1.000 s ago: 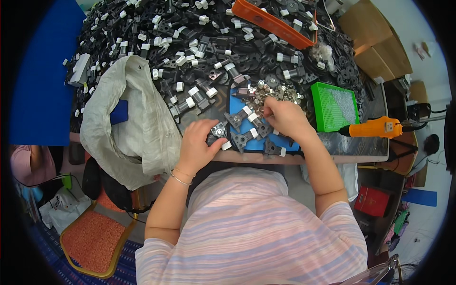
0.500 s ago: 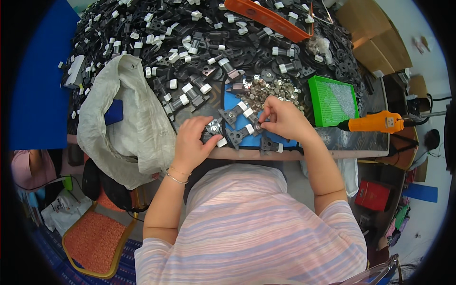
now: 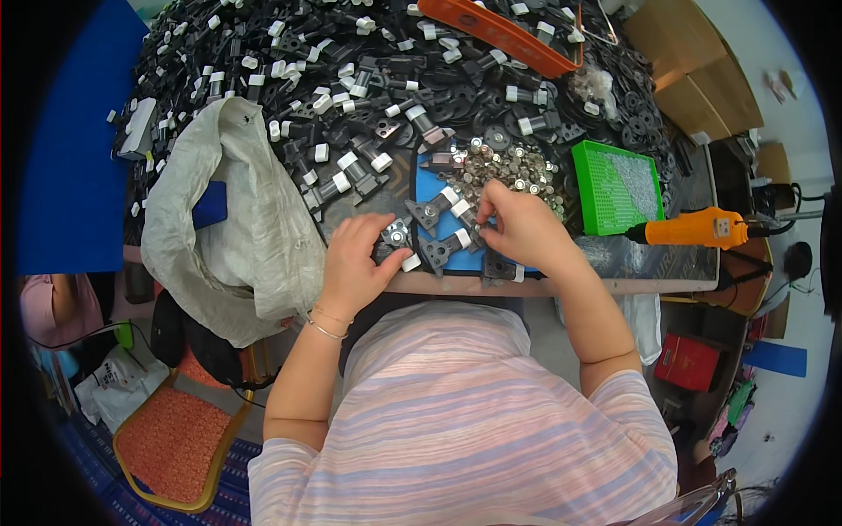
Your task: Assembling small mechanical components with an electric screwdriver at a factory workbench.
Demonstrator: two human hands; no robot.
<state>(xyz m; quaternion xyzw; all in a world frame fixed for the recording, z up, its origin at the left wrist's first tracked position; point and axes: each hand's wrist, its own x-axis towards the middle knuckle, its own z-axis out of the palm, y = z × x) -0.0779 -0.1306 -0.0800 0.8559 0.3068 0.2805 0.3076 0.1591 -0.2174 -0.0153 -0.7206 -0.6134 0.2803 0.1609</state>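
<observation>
My left hand (image 3: 353,266) is closed around a black plastic fitting (image 3: 394,249) with a round metal piece on its face and a white end, at the table's front edge. My right hand (image 3: 524,230) has thumb and index finger pinched together over another black fitting with a white end (image 3: 461,210); what lies between the fingertips is too small to make out. Several similar fittings (image 3: 443,251) rest on a blue mat (image 3: 428,184) between and below the hands. Just beyond my right hand lies a heap of small shiny metal pieces (image 3: 509,167).
A green tray (image 3: 605,223) of small pale pieces and an orange power screwdriver (image 3: 693,230) are at the right. A whitish sack (image 3: 180,210) drapes over the left edge. Black parts (image 3: 289,79) pile up behind, with an orange basket (image 3: 500,37) and cardboard boxes (image 3: 693,53).
My right hand has shifted slightly, its back lower, with the fingertips still pinched over the same fitting. My left hand keeps its hold and place.
</observation>
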